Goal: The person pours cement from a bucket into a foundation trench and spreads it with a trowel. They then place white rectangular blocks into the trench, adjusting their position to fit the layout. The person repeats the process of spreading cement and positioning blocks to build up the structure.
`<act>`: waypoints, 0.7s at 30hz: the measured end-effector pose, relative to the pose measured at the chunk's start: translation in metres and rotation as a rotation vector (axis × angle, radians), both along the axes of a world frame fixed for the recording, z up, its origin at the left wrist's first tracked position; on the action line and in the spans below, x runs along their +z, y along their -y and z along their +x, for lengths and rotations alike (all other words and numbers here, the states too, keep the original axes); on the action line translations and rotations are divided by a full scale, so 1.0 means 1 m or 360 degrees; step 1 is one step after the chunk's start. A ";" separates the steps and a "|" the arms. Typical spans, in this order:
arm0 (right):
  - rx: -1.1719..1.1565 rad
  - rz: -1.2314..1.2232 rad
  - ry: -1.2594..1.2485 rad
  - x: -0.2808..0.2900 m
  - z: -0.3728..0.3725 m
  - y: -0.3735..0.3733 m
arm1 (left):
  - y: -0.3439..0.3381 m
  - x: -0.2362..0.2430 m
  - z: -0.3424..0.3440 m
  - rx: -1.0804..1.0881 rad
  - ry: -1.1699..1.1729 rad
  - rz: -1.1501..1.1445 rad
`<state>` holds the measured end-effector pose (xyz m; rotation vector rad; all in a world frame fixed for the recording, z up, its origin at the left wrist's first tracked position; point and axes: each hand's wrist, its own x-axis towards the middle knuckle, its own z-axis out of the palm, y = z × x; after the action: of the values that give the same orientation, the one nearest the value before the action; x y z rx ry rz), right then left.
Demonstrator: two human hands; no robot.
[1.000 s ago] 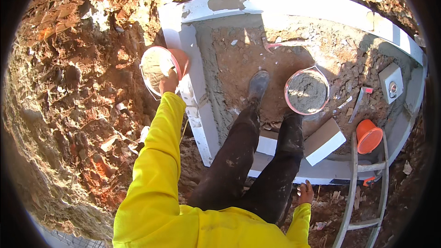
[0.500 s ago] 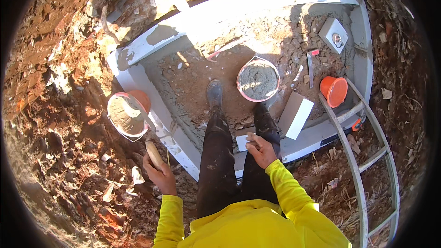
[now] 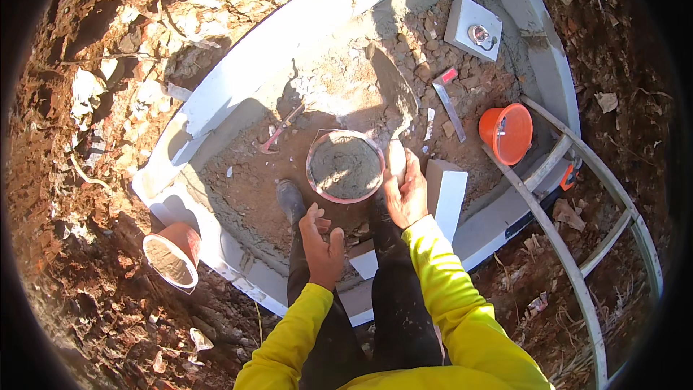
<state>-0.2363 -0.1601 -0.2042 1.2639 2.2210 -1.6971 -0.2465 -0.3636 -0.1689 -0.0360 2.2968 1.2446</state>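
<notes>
My right hand (image 3: pixel 406 191) grips the wooden handle of a trowel (image 3: pixel 395 162); its mortar-smeared blade points away over the ground inside the low block wall. My left hand (image 3: pixel 323 249) is empty, its fingers loosely bent and the thumb apart, just short of the middle bucket. Between and beyond my hands stands that bucket (image 3: pixel 343 200), filled nearly to the rim with wet grey mortar (image 3: pixel 346 165). A pale block (image 3: pixel 446 191) lies close to the right of my right hand. A smaller pale block (image 3: pixel 364 263) shows between my legs.
White block walls (image 3: pixel 260 58) surround the dirt. An orange-red bucket (image 3: pixel 507 133) sits beside a ladder (image 3: pixel 543 224) at right. Another bucket (image 3: pixel 173 254) tilts outside left. Inside lie a hammer (image 3: pixel 280 130), a try square (image 3: pixel 450 103) and a block (image 3: pixel 471 18) bearing a round metal object.
The trowel has passed from my left hand to my right and swung from the left bucket to beyond the middle one. My left hand has moved right, now empty. The view has shifted.
</notes>
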 end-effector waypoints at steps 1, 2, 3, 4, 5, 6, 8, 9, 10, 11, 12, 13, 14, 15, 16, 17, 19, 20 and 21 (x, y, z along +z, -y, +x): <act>0.0039 0.0172 0.0169 -0.041 -0.006 -0.029 | 0.003 -0.032 -0.002 0.0049 -0.0026 -0.0080; 0.0059 0.0340 0.0349 -0.078 -0.009 -0.062 | 0.003 -0.063 -0.008 0.0052 -0.0034 -0.0211; 0.0329 0.0525 0.0678 -0.139 0.008 -0.106 | 0.002 -0.095 -0.013 0.0036 -0.0040 -0.0328; 0.0332 0.0675 0.0810 -0.176 0.018 -0.122 | 0.011 -0.130 -0.016 0.0011 -0.0079 -0.0505; 0.0302 0.0626 0.0607 -0.173 0.011 -0.122 | 0.031 -0.166 -0.020 0.0030 -0.0128 -0.0712; 0.0295 0.0529 0.0416 -0.165 0.005 -0.122 | 0.058 -0.203 -0.027 0.0044 -0.0017 -0.0701; 0.0204 0.0331 0.0145 -0.160 0.036 -0.112 | 0.064 -0.235 -0.031 0.0037 0.0308 -0.0571; 0.0121 0.0244 0.0022 -0.156 0.057 -0.106 | 0.048 -0.239 -0.041 0.0034 0.0487 -0.0453; 0.0167 0.0038 0.0068 -0.133 0.064 -0.093 | 0.062 -0.256 -0.040 0.0122 0.0531 -0.0341; 0.0244 0.0021 0.0145 -0.126 0.081 -0.085 | 0.065 -0.269 -0.038 0.0181 0.0568 -0.0256; 0.0448 0.0131 0.0247 -0.114 0.093 -0.080 | 0.068 -0.279 -0.037 0.0240 0.0610 -0.0182; 0.0659 0.0239 0.0338 -0.102 0.101 -0.073 | 0.074 -0.286 -0.035 0.0306 0.0633 -0.0165; 0.0748 0.0278 0.0370 -0.094 0.112 -0.064 | 0.072 -0.289 -0.031 0.0354 0.0665 -0.0127; 0.0827 0.0326 0.0399 -0.094 0.123 -0.058 | 0.060 -0.287 -0.032 0.0310 0.0659 -0.0149; 0.0912 0.0371 0.0425 -0.099 0.128 -0.053 | 0.050 -0.282 -0.032 0.0271 0.0651 -0.0173; 0.0929 0.0375 0.0480 -0.107 0.129 -0.049 | 0.042 -0.274 -0.033 0.0229 0.0641 -0.0205; 0.0980 0.0376 0.0589 -0.127 0.122 -0.040 | 0.038 -0.272 -0.029 0.0148 0.0547 -0.0226; 0.0966 0.0259 0.0709 -0.142 0.118 -0.034 | 0.036 -0.271 -0.029 0.0106 0.0493 -0.0235; 0.1011 0.0165 0.0686 -0.156 0.115 -0.022 | 0.031 -0.270 -0.029 0.0082 0.0482 -0.0234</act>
<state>-0.1218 -0.1383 -0.3603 0.7175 2.1316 -0.9835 -0.2754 -0.3948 -0.4390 -0.3155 2.1269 1.0144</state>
